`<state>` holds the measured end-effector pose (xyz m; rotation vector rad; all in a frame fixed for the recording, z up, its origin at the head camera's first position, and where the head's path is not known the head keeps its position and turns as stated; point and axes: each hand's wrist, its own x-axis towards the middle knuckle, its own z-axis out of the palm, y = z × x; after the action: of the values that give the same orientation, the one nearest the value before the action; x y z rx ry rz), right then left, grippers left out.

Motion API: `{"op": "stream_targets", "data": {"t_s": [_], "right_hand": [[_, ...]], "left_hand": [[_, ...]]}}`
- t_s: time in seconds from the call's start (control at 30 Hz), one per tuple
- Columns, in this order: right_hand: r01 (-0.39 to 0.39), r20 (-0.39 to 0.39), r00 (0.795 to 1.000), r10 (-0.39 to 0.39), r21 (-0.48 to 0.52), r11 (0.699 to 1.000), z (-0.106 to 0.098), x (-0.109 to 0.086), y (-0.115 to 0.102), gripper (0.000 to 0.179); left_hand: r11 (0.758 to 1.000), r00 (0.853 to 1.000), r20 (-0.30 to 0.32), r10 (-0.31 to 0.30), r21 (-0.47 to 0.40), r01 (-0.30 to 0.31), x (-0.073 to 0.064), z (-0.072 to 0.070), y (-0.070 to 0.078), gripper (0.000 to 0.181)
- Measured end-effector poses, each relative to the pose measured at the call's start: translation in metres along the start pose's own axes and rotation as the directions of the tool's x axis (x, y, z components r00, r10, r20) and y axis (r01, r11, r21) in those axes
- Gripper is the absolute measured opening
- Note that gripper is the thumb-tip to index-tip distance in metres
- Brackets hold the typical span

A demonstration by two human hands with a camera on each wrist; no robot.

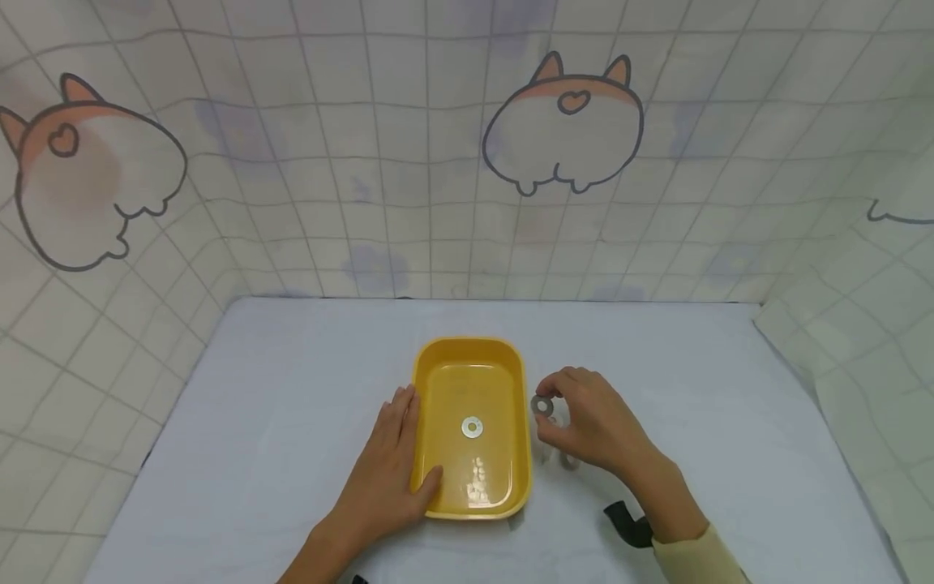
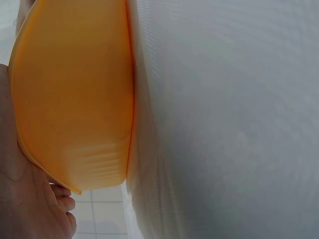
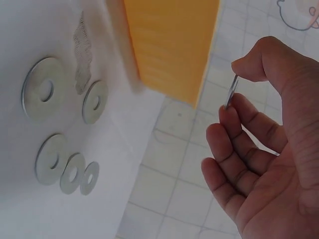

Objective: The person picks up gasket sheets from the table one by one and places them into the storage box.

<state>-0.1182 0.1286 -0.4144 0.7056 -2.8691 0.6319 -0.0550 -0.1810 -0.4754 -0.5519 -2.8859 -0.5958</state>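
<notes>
Pinching a flat metal washer [image 1: 535, 405], the right hand [image 1: 594, 418] is hovering just beside the yellow plastic tray [image 1: 452, 389], while the left hand [image 1: 394, 462], fingers extended, is resting against its opposite side. A second washer [image 1: 465, 427] is lying inside the tray and loose washers [image 3: 34, 89] on the bench [image 1: 306, 365]; carrying seems the step in hand, the next move likely calling for a firm pinch and clearance over the rim [image 1: 528, 397]

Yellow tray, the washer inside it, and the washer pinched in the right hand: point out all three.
Yellow tray [image 1: 470, 391], head view: bare floor, toward the far end.
Inside washer [image 1: 464, 427], head view: left side of its ring.
Held washer [image 3: 231, 92], right wrist view: middle of its thin edge, seen nearly side-on.
</notes>
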Motion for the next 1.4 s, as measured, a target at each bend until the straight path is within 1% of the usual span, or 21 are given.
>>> {"op": "stream_targets", "data": {"t_s": [0.23, 0.4, 0.47, 0.6, 0.67, 0.87, 1.07, 1.27, 1.4], "right_hand": [[0.008, 0.027, 1.0, -0.008, -0.011, 1.0, -0.001, 0.011, -0.008, 0.029], [0.044, 0.037, 0.998, -0.043, -0.028, 0.999, -0.003, 0.018, -0.013, 0.028], [0.057, 0.048, 0.997, -0.055, -0.031, 0.998, -0.005, 0.021, -0.016, 0.027], [0.06, 0.075, 0.996, -0.057, -0.042, 0.997, -0.008, 0.027, -0.021, 0.027], [0.074, 0.081, 0.994, -0.07, -0.045, 0.996, -0.008, 0.03, -0.023, 0.026], [0.139, 0.101, 0.986, -0.134, -0.041, 0.989, -0.007, 0.041, -0.031, 0.026], [0.156, 0.145, 0.978, -0.15, -0.034, 0.987, -0.005, 0.049, -0.035, 0.026], [0.203, 0.141, 0.97, -0.197, -0.035, 0.978, -0.006, 0.055, -0.035, 0.023], [0.23, 0.151, 0.964, -0.22, -0.047, 0.972, -0.005, 0.063, -0.037, 0.021]], "left_hand": [[1.0, 1.0, -0.015, 0.006, -0.007, -0.006, 0.0, -0.001, 0.001, 0.098], [1.0, 1.0, -0.008, 0.011, 0.004, -0.011, 0.002, -0.002, 0.002, 0.098], [1.0, 1.0, -0.015, 0.014, 0.011, -0.014, 0.002, -0.001, 0.001, 0.098], [1.0, 0.999, -0.022, 0.024, 0.01, -0.023, 0.003, 0.0, 0.0, 0.098], [1.0, 0.999, -0.018, 0.027, 0.005, -0.027, 0.004, 0.001, -0.001, 0.098], [1.0, 1.0, -0.008, 0.015, 0.001, -0.015, 0.003, 0.001, -0.001, 0.098], [1.0, 1.0, -0.005, 0.028, 0.004, -0.028, 0.005, -0.002, -0.003, 0.097], [0.999, 0.999, -0.021, 0.035, -0.013, -0.035, 0.005, -0.002, -0.002, 0.097], [1.0, 1.0, -0.017, 0.014, -0.015, -0.014, 0.003, -0.002, -0.001, 0.098]]}}
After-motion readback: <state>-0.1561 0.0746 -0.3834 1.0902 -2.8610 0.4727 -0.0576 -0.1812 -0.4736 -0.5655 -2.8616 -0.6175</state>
